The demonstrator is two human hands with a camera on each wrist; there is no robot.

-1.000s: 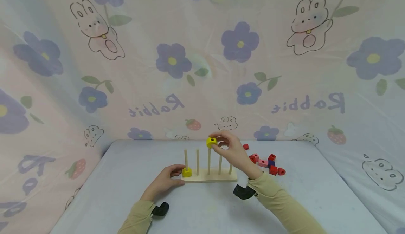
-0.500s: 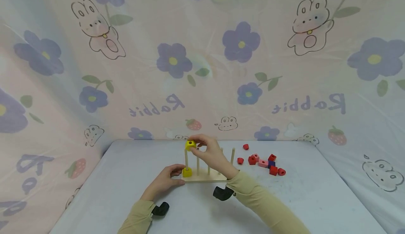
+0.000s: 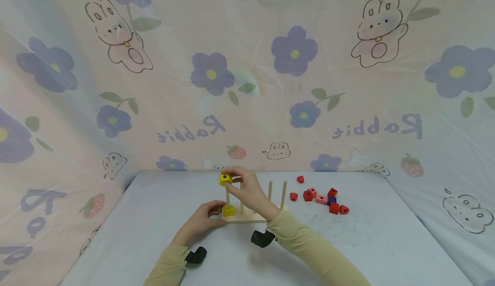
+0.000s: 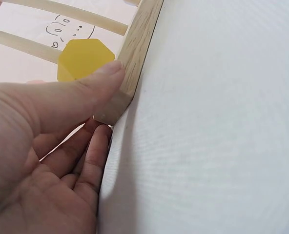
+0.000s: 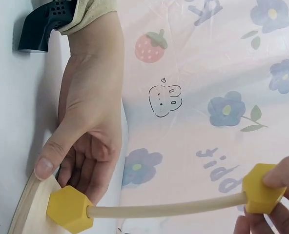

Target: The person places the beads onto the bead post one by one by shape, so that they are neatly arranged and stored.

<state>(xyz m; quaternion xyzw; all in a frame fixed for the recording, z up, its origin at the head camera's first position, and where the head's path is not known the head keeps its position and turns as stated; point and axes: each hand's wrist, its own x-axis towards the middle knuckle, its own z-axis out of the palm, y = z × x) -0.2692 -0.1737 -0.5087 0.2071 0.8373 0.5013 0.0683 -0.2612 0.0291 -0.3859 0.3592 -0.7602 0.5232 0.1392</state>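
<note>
My right hand (image 3: 249,191) pinches a yellow faceted bead (image 3: 224,179) between thumb and fingers. The bead sits right at the tip of the leftmost peg (image 5: 164,210) of a wooden peg stand (image 3: 244,218). A second yellow bead (image 3: 228,211) is threaded at the foot of that same peg, against the base. My left hand (image 3: 201,219) holds the stand's left end. In the left wrist view its thumb (image 4: 108,73) lies on the base's edge, while the other fingers curl at the far side. The right hand partly hides the middle pegs.
Right of the stand, several loose red beads (image 3: 334,208) lie on the white table (image 3: 371,243) with pink beads (image 3: 321,199) and a dark blue bead (image 3: 331,200). One red bead (image 3: 294,196) lies closer to the stand. A patterned curtain (image 3: 255,105) hangs behind.
My right hand has carried the yellow bead leftward from over the middle peg to the leftmost peg's tip. The left hand has stayed at the stand's end.
</note>
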